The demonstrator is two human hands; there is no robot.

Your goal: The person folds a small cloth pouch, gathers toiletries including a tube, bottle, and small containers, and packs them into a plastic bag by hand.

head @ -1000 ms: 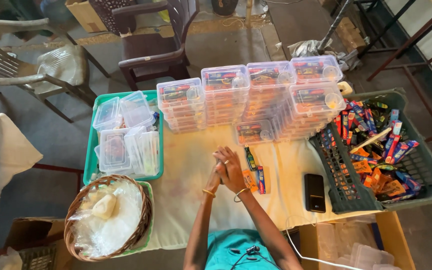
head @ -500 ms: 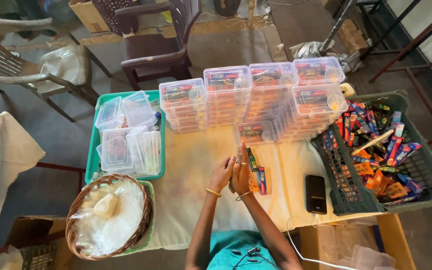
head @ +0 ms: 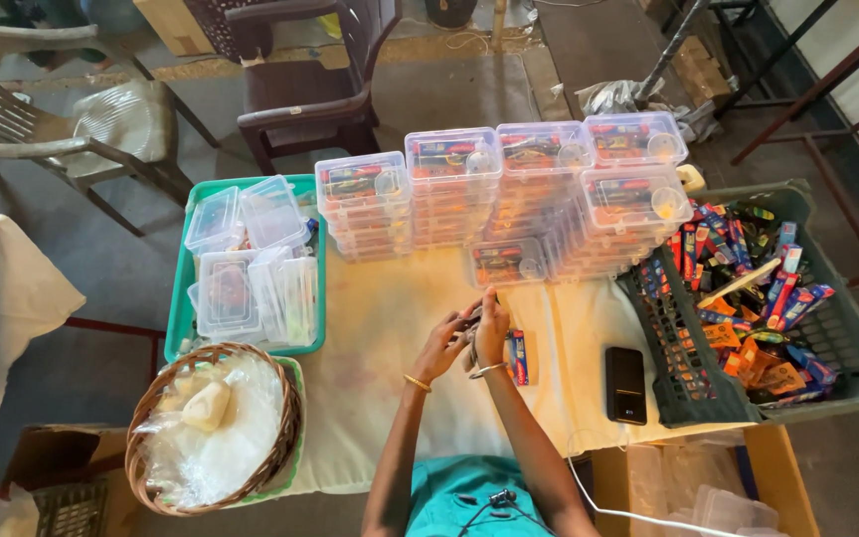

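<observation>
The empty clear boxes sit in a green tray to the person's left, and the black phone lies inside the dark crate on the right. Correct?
Not quite. The head view shows the black phone lying on the table beside the dark crate, not inside it. The empty clear boxes do sit in the green tray.

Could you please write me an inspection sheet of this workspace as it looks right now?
Surface: table under a pale cream cloth, faintly stained near the hands.
Job's things: small dark object held between both hands, too small to identify; small red and blue packet lying beside them.
Clutter: stacks of filled clear plastic boxes; green tray of empty clear boxes; dark green crate of colourful packets; woven basket lined with clear plastic; black phone.
Grips: left hand and right hand raised together, fingers closed on the object.
Cables: white cable at the table's near edge.
Surroundings: dark wooden chair, light slatted chair.
</observation>
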